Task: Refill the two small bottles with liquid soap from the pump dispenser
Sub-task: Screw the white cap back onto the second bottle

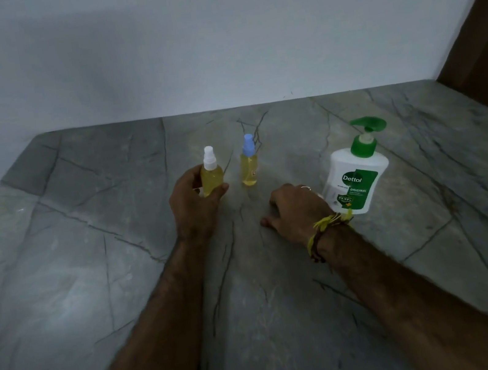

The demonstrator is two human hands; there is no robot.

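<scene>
Two upright yellow-filled bottles, white-capped (212, 170) and blue-capped (249, 164), stand left of the white, green-pumped dispenser (356, 177).

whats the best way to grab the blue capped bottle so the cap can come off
Probably wrap the yellow body of the blue capped bottle from its right side with the right hand. It stands upright and free there; the left hand already holds the white capped bottle. That leaves the narrow cap exposed.

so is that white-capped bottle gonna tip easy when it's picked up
Probably: the white-capped bottle is tall and narrow, so a sideways nudge could topple it. The yellow liquid fills most of it, so it likely has some weight. The left hand grips it low, which should steady it.
</scene>
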